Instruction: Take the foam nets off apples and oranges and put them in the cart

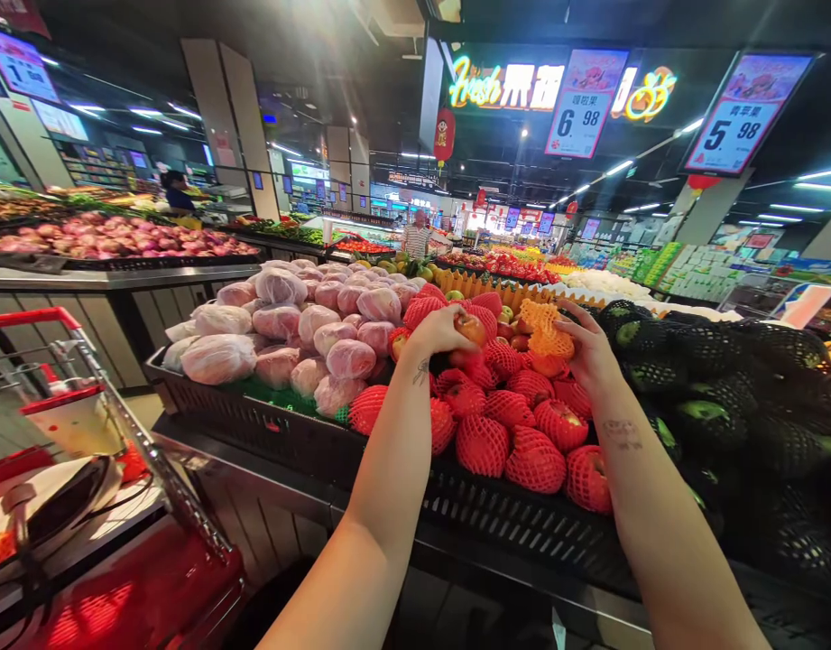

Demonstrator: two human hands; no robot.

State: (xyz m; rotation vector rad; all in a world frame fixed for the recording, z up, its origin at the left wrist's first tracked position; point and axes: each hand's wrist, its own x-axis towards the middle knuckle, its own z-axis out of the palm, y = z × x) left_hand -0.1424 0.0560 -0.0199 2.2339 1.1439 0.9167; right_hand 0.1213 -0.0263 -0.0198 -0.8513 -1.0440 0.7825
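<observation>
My left hand (446,332) is closed around a reddish apple (470,330), held just above a heap of apples in red foam nets (483,442). To its right, my right hand (583,341) grips an orange foam net (540,325) from the side. Whether a fruit sits inside that orange net I cannot tell. Both forearms reach over the black crate (523,524) that carries the netted apples. Behind and between the hands lie a few bare apples, partly hidden.
Plastic-wrapped pink fruits (313,325) fill the crate's left side. Dark green fruits in black nets (719,388) are piled on the right. A red shopping cart (110,578) stands at the lower left. Onions (110,236) lie on a farther stand; people stand in the background.
</observation>
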